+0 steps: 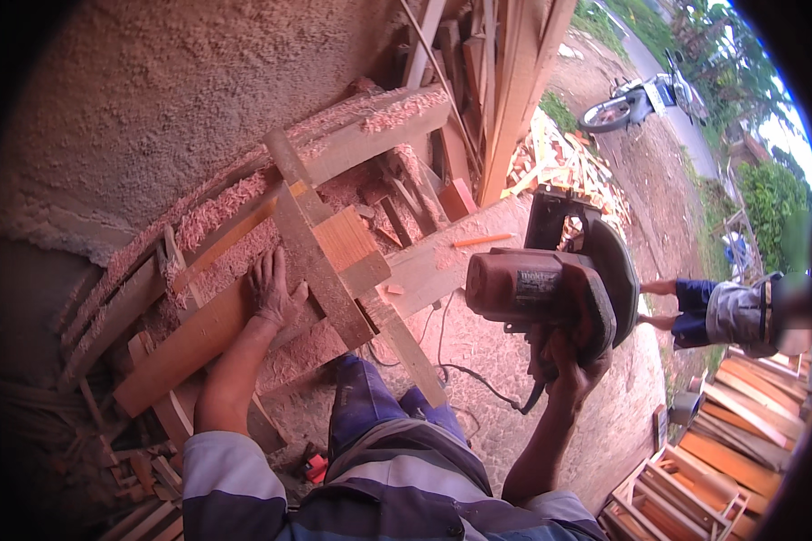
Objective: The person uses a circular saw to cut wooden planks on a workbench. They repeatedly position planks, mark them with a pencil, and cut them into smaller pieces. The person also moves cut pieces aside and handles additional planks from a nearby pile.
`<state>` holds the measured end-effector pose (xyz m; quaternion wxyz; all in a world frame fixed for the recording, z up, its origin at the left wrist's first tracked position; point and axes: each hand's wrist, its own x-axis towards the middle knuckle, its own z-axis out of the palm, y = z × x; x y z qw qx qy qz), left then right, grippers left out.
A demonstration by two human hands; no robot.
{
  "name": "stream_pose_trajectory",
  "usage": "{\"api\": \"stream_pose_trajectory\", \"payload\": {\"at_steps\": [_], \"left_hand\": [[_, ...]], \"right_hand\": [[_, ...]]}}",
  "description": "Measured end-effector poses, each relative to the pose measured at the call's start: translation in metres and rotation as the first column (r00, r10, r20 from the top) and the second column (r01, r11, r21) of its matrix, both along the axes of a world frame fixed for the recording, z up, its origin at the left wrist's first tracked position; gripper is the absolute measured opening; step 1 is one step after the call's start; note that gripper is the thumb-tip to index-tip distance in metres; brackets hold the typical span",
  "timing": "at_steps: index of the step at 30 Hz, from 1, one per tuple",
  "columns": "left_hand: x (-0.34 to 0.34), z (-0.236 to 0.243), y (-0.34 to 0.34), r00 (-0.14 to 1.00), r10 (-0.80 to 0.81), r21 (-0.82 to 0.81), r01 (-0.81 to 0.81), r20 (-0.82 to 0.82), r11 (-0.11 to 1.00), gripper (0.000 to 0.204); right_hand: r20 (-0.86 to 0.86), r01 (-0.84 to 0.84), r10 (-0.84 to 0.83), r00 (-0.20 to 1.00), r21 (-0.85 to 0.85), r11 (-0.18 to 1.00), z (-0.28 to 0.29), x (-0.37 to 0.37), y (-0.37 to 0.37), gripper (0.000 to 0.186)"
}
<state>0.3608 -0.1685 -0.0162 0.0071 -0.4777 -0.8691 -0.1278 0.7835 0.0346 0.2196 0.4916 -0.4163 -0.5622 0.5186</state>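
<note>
My right hand point(568, 365) is wrapped round the handle of a circular saw point(541, 284). The saw hangs tilted to the right of the workbench, its blade guard and base plate turned away from me. A dark power cord point(478, 374) trails from its handle toward the floor. My left hand point(275, 287) lies with fingers stretched out at the end of a thick wooden board point(189, 347). Just right of that hand, a long wooden bar point(311, 252) crosses the bench, with a square-cut block point(346, 239) against it. An orange pencil point(484, 240) rests on a plank further right.
Pink shavings cover a long beam point(370, 135) by the rough wall point(198, 90). Tall planks point(519, 81) lean at the back. Offcuts point(573, 167) lie heaped beyond the bench. Another person point(740, 311) stands at right, near stacked boards point(740, 433); a motorcycle point(645, 99) is parked outside.
</note>
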Motion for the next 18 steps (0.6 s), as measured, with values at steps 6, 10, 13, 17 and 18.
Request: {"api": "stream_pose_trajectory", "payload": {"at_steps": [6, 10, 13, 17, 18], "left_hand": [[-0.005, -0.008, -0.002, 1.000, -0.008, -0.048, 0.010, 0.030, 0.999, 0.093], [-0.007, -0.006, -0.005, 1.000, -0.011, -0.123, 0.008, -0.023, 0.992, 0.091], [-0.008, -0.003, -0.004, 0.999, -0.015, -0.168, 0.010, -0.029, 0.986, 0.089], [-0.010, 0.001, -0.005, 1.000, 0.000, -0.241, -0.004, -0.017, 0.971, 0.085], [-0.010, 0.002, -0.006, 1.000, -0.001, -0.251, -0.005, -0.023, 0.968, 0.084]], "right_hand": [[0.018, 0.171, -0.170, 0.985, -0.104, 0.980, -0.045, 0.105, 0.005, 0.045], [-0.005, 0.100, -0.107, 0.994, -0.307, 0.946, -0.071, 0.177, 0.011, 0.055], [0.030, 0.087, -0.082, 0.996, -0.361, 0.928, -0.101, 0.216, 0.018, 0.055], [0.473, 0.144, -0.039, 0.880, -0.189, 0.971, -0.159, 0.252, 0.027, 0.081], [0.522, 0.021, 0.021, 0.853, -0.076, 0.997, -0.174, 0.263, 0.030, 0.084]]}}
